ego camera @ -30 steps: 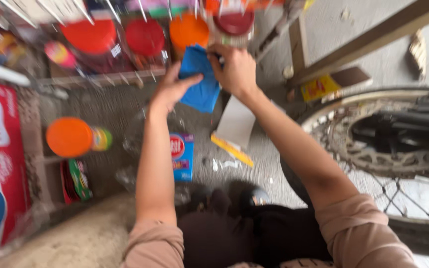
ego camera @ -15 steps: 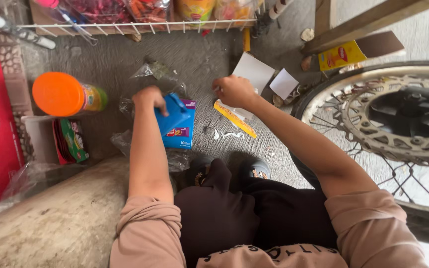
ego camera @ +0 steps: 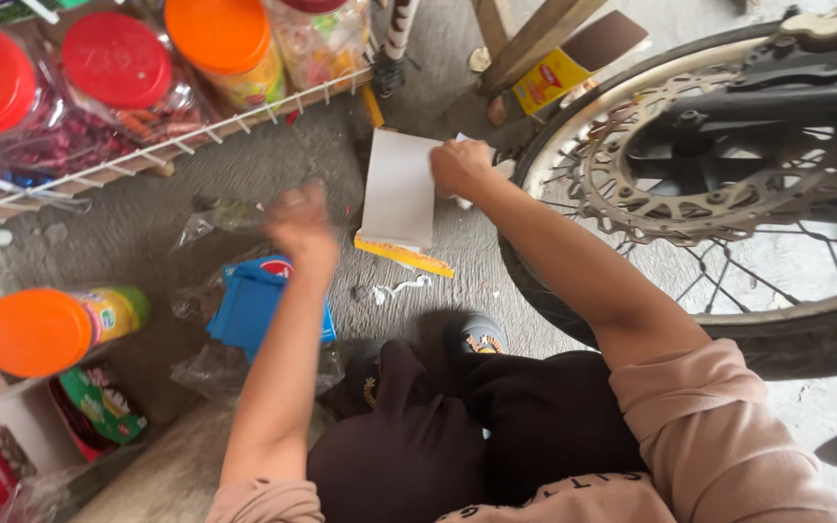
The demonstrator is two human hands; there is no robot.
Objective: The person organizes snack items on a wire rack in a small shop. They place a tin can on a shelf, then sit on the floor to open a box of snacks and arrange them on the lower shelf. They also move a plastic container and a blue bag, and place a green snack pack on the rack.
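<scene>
Your right hand (ego camera: 459, 167) pinches the white card (ego camera: 399, 189) by its edge so it hangs upright, while your blurred left hand (ego camera: 297, 221), grip unreadable, hovers above the blue packets (ego camera: 249, 305).

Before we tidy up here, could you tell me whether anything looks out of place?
Yes: litter lies on the concrete floor: a blue packet on crumpled clear plastic, a yellow strip and white scraps. An orange-lidded jar lies on its side.

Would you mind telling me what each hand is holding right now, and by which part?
The right hand grips the white paper sheet at its upper right corner. The left hand is blurred above the blue packet; no hold can be told.
</scene>
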